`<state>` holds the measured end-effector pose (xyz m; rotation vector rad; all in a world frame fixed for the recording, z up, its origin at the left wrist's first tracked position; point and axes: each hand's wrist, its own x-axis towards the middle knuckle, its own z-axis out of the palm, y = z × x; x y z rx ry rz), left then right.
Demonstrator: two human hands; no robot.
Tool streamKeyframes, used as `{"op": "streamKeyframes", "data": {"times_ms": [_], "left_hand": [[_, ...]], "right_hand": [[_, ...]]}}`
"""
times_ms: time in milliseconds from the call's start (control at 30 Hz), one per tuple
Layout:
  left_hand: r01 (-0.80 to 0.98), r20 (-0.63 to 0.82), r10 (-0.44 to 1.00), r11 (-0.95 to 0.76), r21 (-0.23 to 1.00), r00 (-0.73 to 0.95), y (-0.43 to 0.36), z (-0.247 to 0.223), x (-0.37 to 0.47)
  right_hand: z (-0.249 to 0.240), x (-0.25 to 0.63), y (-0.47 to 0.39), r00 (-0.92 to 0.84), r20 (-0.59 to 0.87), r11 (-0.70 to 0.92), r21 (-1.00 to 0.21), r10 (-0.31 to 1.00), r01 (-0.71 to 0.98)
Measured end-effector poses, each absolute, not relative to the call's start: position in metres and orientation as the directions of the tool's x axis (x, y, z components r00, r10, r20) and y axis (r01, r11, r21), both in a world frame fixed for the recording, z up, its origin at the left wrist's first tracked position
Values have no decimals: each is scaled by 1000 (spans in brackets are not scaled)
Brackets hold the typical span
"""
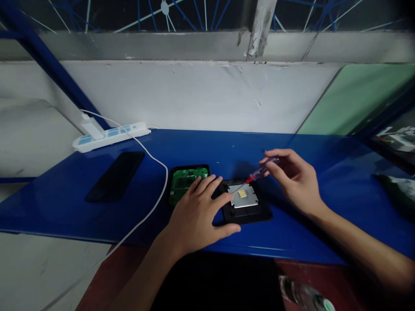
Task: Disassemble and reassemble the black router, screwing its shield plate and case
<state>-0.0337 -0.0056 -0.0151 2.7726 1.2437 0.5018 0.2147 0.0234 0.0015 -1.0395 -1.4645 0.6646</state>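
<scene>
My right hand [293,177] pinches the translucent handle of a small screwdriver [256,173] with a red collar. Its thin shaft slants down to the left across a silver metal plate [248,201], with the tip close to my left index finger. The plate, bearing a small yellowish pad [242,194], is set in a black plastic cover [259,214]. My left hand [197,216] has its fingers spread, the index fingertip at the cover's left edge. Partly hidden behind that hand lies a green circuit board [181,181] in a black casing.
A black phone [115,177] lies on the blue table [210,149] at the left. Behind it sits a white power strip [112,136] with a charger [92,126]. A white cable [158,162] curves past the circuit board. Below the table's front edge is a clear bottle [304,293].
</scene>
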Motion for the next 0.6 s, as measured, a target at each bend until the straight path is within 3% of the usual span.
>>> {"op": "streamKeyframes", "data": {"times_ms": [600], "left_hand": [[721,242,746,-664,198,621,-4,-15,-34]], "right_hand": [[1,216,24,35,514,492,-836,857,244]]}}
